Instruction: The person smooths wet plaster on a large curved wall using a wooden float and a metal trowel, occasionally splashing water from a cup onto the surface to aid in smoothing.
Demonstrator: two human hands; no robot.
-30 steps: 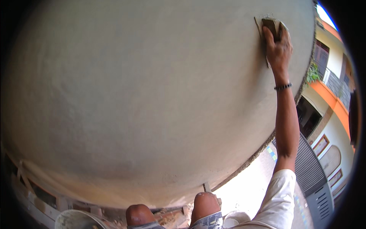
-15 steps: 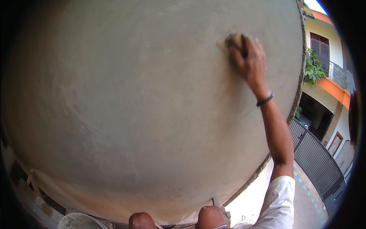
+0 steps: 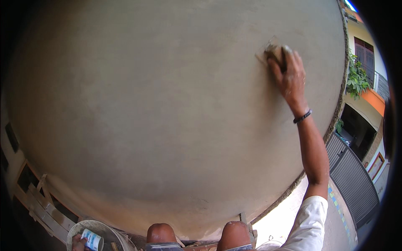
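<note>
Brown and partly covered by fingers, the float (image 3: 274, 52) lies against the wall (image 3: 167, 108), toward its upper right; its thin blade is blurred and hard to make out. The right hand (image 3: 292, 79) curls round its grip. Below the wall's lower left, the left hand (image 3: 78, 242), mostly cut off, has its visible fingers closed on a white-and-blue cup (image 3: 92, 239) within the bucket (image 3: 104, 228), itself cropped. Right of the wall stands a gate (image 3: 354, 182).
</note>
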